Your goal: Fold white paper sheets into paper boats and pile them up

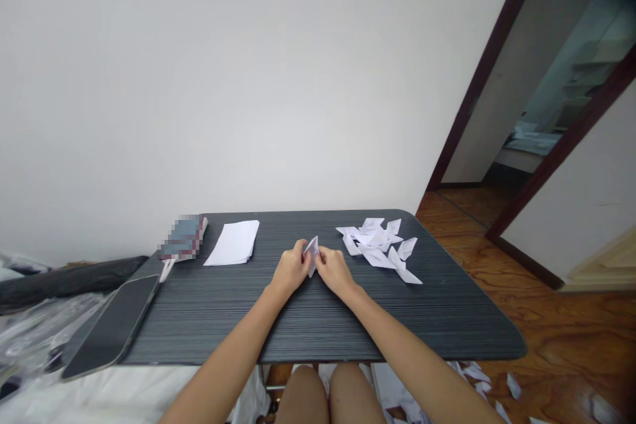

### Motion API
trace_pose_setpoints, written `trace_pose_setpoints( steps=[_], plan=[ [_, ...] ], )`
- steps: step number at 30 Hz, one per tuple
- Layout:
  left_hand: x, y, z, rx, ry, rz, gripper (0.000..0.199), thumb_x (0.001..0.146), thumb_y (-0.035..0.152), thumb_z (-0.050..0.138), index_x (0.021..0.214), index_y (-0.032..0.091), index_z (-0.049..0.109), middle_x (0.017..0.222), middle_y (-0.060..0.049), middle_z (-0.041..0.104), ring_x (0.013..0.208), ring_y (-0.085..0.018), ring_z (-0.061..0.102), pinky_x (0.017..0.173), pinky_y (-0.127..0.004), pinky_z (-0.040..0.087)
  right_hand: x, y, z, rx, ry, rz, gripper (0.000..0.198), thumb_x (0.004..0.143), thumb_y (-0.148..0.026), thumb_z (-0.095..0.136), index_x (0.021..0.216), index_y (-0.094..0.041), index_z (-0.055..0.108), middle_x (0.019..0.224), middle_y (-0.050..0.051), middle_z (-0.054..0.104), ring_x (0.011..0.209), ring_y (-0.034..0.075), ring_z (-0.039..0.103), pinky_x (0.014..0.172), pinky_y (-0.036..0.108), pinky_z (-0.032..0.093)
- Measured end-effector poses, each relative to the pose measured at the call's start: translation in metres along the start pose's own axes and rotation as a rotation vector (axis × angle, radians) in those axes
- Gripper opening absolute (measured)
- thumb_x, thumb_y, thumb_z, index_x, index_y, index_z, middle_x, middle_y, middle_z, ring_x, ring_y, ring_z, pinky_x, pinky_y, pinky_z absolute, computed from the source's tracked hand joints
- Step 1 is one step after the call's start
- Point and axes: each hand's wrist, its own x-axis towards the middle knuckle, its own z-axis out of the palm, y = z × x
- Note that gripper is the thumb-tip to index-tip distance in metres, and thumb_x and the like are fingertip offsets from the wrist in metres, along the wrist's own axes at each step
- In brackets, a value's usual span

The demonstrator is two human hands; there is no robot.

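Between my two hands, above the middle of the dark table [213, 318], is a small folded piece of white paper [313, 253] with a pointed top. My left hand [291, 268] pinches its left side between thumb and fingers. On the other side, the fingers of my right hand [335, 268] are closed on its right edge. The lower part of the folded paper is partly hidden by my fingers. Right of my hands lies a loose pile of folded white paper pieces [375, 240]. To the left rests a stack of blank white sheets [232, 243].
A blurred-out book-like item [183, 237] sits at the table's back left. Nearer is a dark flat panel [114, 324] at the left edge. More folded paper bits [479, 377] lie on the wooden floor at right. A white wall [248, 79] stands behind the table.
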Motion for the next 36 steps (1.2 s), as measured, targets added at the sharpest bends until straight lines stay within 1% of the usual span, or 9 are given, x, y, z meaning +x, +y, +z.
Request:
trace_pose_setpoints(
  steps=[5,9,12,16,19,25,29,31,36],
  plan=[
    [0.001,0.006,-0.001,-0.329,-0.054,-0.031,0.027,0.080,0.028,0.038,0.103,0.015,0.046,0.050,0.004,0.052,0.036,-0.007,0.048,0.038,-0.016,0.034,-0.002,-0.002,-0.003,0.178,-0.020,0.061,0.030,0.080,-0.027,0.036,0.101,-0.018,0.056,0.050,0.000,0.057,0.037,0.010,0.051,0.043,0.020,0.037],
    [0.002,0.010,-0.005,-0.588,-0.017,-0.127,0.027,0.077,0.030,0.044,0.100,0.016,0.045,0.047,0.006,0.050,0.031,-0.007,0.046,0.032,-0.015,0.031,0.004,0.005,-0.002,0.356,0.007,0.160,0.033,0.079,-0.031,0.038,0.098,-0.016,0.060,0.043,-0.001,0.053,0.033,0.011,0.049,0.035,0.021,0.035],
    [0.006,0.010,-0.008,-0.856,-0.050,-0.211,0.029,0.073,0.031,0.049,0.096,0.015,0.045,0.047,0.005,0.051,0.034,-0.010,0.050,0.034,-0.017,0.036,0.010,0.009,-0.004,0.648,-0.041,0.253,0.037,0.073,-0.029,0.046,0.106,-0.013,0.056,0.043,-0.001,0.054,0.032,0.011,0.047,0.030,0.020,0.029],
    [0.011,0.005,-0.011,-1.143,-0.054,-0.273,0.023,0.067,0.026,0.057,0.085,0.011,0.053,0.059,-0.001,0.059,0.046,-0.011,0.056,0.045,-0.022,0.044,0.014,0.007,-0.014,1.015,-0.138,0.218,0.033,0.063,-0.019,0.058,0.095,-0.014,0.062,0.061,0.003,0.062,0.046,0.010,0.052,0.041,0.020,0.036],
    [0.012,0.003,-0.012,-1.252,-0.002,-0.307,0.018,0.063,0.019,0.058,0.078,0.009,0.059,0.069,-0.004,0.062,0.052,-0.010,0.056,0.051,-0.022,0.045,0.013,0.005,-0.022,1.147,-0.194,0.179,0.027,0.062,-0.016,0.059,0.088,-0.014,0.065,0.068,0.004,0.064,0.053,0.009,0.052,0.049,0.021,0.038],
    [0.008,0.002,-0.013,-1.173,-0.069,-0.318,0.022,0.068,0.029,0.056,0.075,0.008,0.057,0.063,-0.004,0.059,0.049,-0.012,0.056,0.048,-0.025,0.045,0.013,0.014,-0.019,0.947,-0.185,0.157,0.026,0.067,-0.024,0.058,0.089,-0.012,0.064,0.066,0.003,0.062,0.053,0.009,0.052,0.051,0.023,0.039],
    [0.008,0.003,-0.007,-1.047,-0.120,-0.251,0.030,0.063,0.027,0.063,0.084,0.013,0.047,0.081,-0.004,0.058,0.049,-0.011,0.057,0.045,-0.021,0.044,0.015,0.020,-0.012,0.849,-0.137,0.172,0.057,0.060,-0.022,0.063,0.115,-0.015,0.047,0.070,0.000,0.061,0.052,0.009,0.054,0.047,0.022,0.039],
    [0.008,0.002,-0.005,-1.031,-0.122,-0.240,0.037,0.063,0.027,0.063,0.091,0.015,0.043,0.086,-0.004,0.056,0.051,-0.010,0.058,0.044,-0.020,0.043,0.015,0.022,-0.012,0.837,-0.117,0.207,0.062,0.060,-0.022,0.064,0.117,-0.014,0.042,0.066,-0.001,0.061,0.050,0.009,0.054,0.047,0.022,0.039],
    [0.008,-0.005,-0.003,-0.925,-0.103,-0.247,0.048,0.064,0.026,0.062,0.105,0.015,0.041,0.083,-0.004,0.055,0.054,-0.009,0.056,0.048,-0.019,0.044,0.015,0.026,-0.015,0.842,-0.209,0.299,0.028,0.062,-0.029,0.061,0.080,-0.009,0.056,0.053,0.003,0.061,0.048,0.012,0.056,0.044,0.021,0.037]
  ],
)
